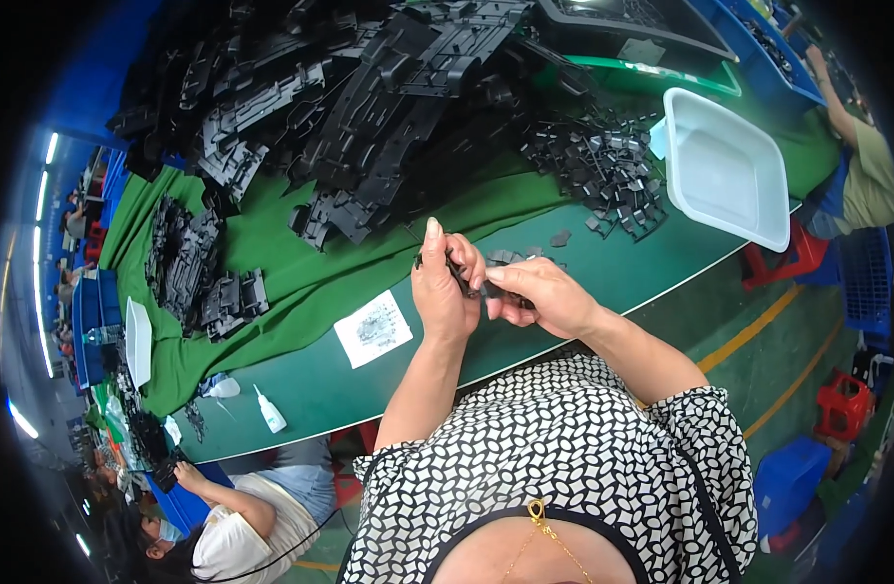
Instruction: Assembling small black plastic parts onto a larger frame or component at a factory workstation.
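Observation:
My left hand [444,289] is closed around a small black plastic part [459,278], held over the near side of the green table [505,341]. Its thumb points up and away from me. My right hand [542,295] meets it from the right, thumb and fingers pinched at the part's near end; the fingers hide most of what lies between them. Just beyond the hands, a few small flat black pieces [560,238] lie on the table. A heap of small black clips [603,175] spreads farther to the right.
Long black plastic mouldings [389,107] pile up on a green cloth [291,243], with more mouldings [186,258] at left. A white tub [729,170] sits at right. A spotted white sheet [373,329] and a small white bottle [270,411] lie left. A co-worker [252,526] sits lower left.

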Available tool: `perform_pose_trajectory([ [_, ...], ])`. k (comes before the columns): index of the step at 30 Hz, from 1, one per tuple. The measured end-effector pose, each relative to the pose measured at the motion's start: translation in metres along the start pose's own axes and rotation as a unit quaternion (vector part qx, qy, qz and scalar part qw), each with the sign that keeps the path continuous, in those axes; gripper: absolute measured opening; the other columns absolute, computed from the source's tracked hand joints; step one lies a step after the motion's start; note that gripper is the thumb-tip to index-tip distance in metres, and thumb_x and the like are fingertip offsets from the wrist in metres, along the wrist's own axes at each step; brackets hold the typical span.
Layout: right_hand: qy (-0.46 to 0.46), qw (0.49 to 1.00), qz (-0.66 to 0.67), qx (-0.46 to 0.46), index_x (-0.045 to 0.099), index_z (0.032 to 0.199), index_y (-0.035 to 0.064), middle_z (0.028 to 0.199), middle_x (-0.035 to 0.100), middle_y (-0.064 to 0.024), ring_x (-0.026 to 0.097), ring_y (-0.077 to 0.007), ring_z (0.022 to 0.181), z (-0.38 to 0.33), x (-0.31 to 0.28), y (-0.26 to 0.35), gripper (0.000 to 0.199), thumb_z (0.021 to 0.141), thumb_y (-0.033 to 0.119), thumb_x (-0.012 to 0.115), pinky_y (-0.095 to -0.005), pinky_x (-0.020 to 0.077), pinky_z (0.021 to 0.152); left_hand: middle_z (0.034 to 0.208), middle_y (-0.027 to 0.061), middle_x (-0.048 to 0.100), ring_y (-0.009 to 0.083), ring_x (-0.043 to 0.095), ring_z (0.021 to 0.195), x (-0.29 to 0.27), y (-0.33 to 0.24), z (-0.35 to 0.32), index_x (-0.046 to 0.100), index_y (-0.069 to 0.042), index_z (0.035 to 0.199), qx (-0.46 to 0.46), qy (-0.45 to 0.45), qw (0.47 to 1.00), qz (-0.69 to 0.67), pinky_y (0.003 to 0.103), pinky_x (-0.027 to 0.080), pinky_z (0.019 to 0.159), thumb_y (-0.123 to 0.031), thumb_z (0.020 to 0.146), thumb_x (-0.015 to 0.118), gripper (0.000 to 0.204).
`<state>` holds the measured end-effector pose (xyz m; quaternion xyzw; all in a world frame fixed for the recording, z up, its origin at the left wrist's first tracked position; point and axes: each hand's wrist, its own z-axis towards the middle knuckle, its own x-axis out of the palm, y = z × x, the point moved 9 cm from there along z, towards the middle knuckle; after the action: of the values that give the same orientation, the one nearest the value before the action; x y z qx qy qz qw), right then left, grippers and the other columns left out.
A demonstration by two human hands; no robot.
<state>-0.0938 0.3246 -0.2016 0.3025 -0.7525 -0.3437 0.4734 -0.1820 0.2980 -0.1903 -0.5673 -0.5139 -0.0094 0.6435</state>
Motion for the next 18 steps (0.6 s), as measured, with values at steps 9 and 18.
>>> perform_pose_trajectory([
  [9,-0.041,0.997,-0.016,-0.071,0.056,0.072,0.0031,0.062,0.05,0.0018,0.035,-0.0024,0.048,-0.004,-0.01,0.023,0.032,0.091,0.027,0.046,-0.0167,0.0262,0.042,0.056,0.0005,0.043,0.0079,0.039,0.045,0.0,0.025,-0.009,0.044,-0.007,0.065,-0.098,0.019,0.988,0.118,0.021,0.03,0.039,-0.044,0.088,0.046,0.043],
  [18,-0.027,0.992,0.068,-0.102,0.051,0.066,0.0058,0.063,0.051,0.002,0.034,-0.0021,0.048,-0.007,-0.012,0.024,0.033,0.092,0.026,0.044,-0.017,0.0256,0.043,0.052,0.0029,0.043,0.0092,0.036,0.041,0.012,0.03,-0.016,0.044,-0.006,0.06,-0.092,0.095,0.986,0.096,0.022,0.029,0.037,-0.023,0.089,0.049,0.034],
])
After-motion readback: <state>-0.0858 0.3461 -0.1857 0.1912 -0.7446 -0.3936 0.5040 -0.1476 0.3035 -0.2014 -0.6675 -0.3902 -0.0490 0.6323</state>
